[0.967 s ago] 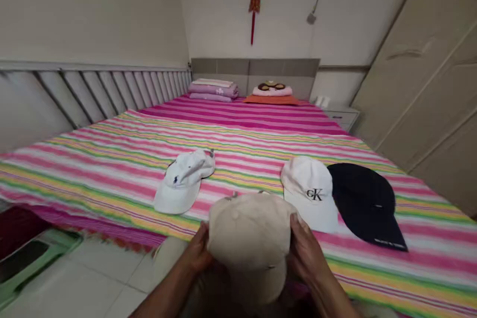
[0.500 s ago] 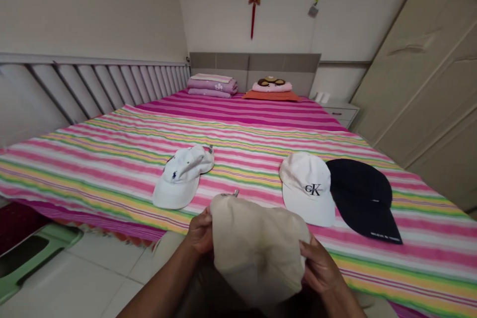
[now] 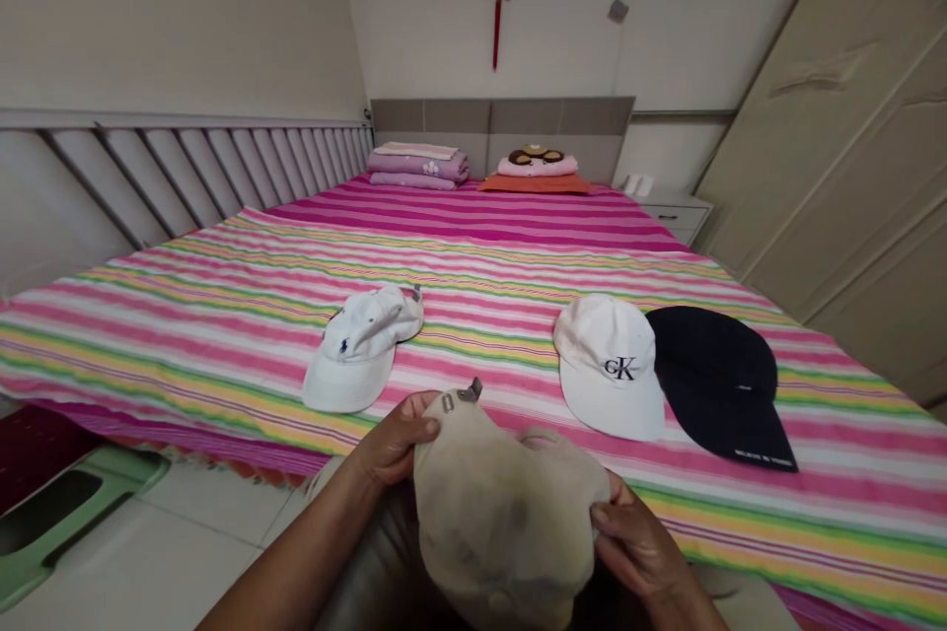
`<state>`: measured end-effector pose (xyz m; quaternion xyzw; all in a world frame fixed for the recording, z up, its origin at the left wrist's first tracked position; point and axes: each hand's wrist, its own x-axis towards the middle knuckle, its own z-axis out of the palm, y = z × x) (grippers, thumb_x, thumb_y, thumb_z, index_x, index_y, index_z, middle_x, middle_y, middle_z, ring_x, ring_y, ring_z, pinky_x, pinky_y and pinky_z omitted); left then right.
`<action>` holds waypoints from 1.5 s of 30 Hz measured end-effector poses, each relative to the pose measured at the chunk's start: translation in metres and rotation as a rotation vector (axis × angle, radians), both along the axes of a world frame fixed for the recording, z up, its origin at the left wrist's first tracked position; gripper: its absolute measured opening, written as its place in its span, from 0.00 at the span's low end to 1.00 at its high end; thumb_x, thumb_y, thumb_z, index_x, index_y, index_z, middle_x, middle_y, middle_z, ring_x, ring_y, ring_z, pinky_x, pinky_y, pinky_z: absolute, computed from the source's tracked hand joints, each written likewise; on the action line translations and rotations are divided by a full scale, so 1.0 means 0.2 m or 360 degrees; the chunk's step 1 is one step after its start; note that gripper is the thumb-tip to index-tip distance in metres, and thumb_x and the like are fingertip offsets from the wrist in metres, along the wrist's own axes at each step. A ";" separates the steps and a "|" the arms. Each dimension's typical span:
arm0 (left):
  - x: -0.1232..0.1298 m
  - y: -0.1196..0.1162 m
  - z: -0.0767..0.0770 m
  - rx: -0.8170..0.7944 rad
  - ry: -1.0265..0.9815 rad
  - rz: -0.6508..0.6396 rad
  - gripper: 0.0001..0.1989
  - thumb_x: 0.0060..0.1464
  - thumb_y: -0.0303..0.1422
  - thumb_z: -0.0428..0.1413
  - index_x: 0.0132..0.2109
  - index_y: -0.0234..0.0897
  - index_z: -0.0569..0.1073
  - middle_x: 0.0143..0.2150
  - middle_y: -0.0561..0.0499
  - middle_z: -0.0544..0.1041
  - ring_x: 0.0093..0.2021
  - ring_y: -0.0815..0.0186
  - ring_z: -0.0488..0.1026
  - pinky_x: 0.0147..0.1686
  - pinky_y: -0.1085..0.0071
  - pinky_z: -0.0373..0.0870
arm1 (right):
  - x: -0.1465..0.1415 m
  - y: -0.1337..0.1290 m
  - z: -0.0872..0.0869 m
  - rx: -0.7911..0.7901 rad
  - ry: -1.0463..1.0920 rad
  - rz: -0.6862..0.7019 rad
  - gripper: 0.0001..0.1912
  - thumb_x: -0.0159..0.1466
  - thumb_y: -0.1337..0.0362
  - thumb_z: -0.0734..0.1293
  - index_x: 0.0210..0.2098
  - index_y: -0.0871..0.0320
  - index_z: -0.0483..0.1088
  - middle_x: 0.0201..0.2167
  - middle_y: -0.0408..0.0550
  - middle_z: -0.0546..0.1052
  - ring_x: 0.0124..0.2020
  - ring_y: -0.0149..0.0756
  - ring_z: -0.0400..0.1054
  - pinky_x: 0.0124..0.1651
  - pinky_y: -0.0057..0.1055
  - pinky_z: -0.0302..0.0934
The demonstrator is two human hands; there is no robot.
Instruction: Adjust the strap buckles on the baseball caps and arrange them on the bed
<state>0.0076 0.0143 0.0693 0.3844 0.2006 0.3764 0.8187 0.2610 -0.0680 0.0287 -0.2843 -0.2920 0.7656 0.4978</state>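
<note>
Between my two hands is a beige baseball cap (image 3: 510, 513), held over my lap at the bed's edge. A metal buckle shows on its strap at the upper left. My left hand (image 3: 403, 439) pinches the cap's left side near the buckle, thumb on top. On the other side, my right hand (image 3: 636, 532) grips the cap's right edge with fingers closed. A white cap with a small dark logo (image 3: 355, 350) lies beyond on the left. To the right lies a white cap with black letters (image 3: 611, 370), touching a dark navy cap (image 3: 717, 385).
The caps lie on a striped bedspread (image 3: 488, 286). Folded purple bedding (image 3: 418, 166) and a pink and orange pile (image 3: 537, 168) sit by the headboard (image 3: 562, 123). A green stool (image 3: 81, 513) stands at lower left; a white nightstand (image 3: 677, 215) is at the far right.
The beige cap has been turned and tilted in my hands, so its buckle and strap now show more clearly. My left hand has shifted upward along its edge. The other caps lie still.
</note>
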 end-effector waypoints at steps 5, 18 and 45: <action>0.02 0.00 0.06 0.0019 0.0231 0.0091 0.11 0.32 0.26 0.64 0.28 0.29 0.74 0.23 0.50 0.75 0.22 0.72 0.69 0.24 0.77 0.65 | -0.01 -0.02 0.01 0.0015 0.0002 0.0016 0.19 0.48 0.56 0.71 0.37 0.58 0.73 0.34 0.54 0.77 0.37 0.44 0.70 0.45 0.37 0.59; 0.17 -0.06 0.11 0.0150 0.0477 0.0165 0.15 0.40 0.32 0.61 0.38 0.32 0.72 0.24 0.53 0.71 0.21 0.76 0.65 0.22 0.79 0.60 | 0.01 0.05 0.26 0.0356 -0.0153 -0.0082 0.12 0.53 0.56 0.68 0.27 0.60 0.70 0.23 0.46 0.73 0.24 0.30 0.64 0.28 0.26 0.57; 0.23 -0.13 0.11 0.0495 0.0413 0.0268 0.11 0.39 0.31 0.61 0.35 0.36 0.74 0.31 0.51 0.73 0.30 0.69 0.67 0.31 0.74 0.62 | -0.04 0.06 0.49 0.0251 -0.0839 -0.0160 0.14 0.50 0.56 0.68 0.22 0.61 0.64 0.10 0.34 0.60 0.10 0.19 0.45 0.14 0.20 0.37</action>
